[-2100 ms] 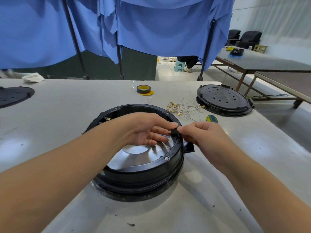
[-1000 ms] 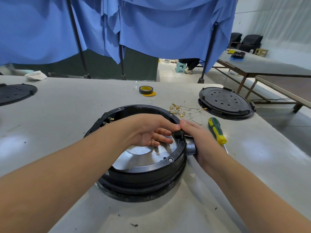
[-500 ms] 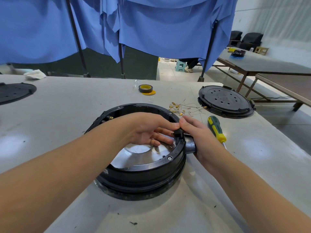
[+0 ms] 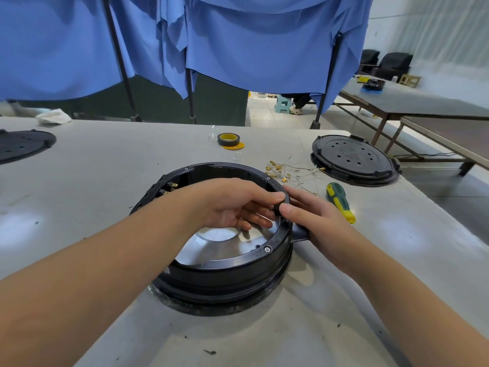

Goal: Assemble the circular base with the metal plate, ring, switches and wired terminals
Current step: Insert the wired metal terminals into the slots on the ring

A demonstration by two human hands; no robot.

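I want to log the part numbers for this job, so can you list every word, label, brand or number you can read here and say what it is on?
No text can be read in this picture.
Black round base: no label shows on its wall or rim.
Tape roll: no print visible.
Screwdriver: green and yellow handle, no brand visible.
Black round cover: only holes, no marking.

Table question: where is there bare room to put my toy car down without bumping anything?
On the table, bare room lies left of the circular base, before the dark disc, and right of the right hand. It is crowded between the wired terminals, screwdriver and black lid.
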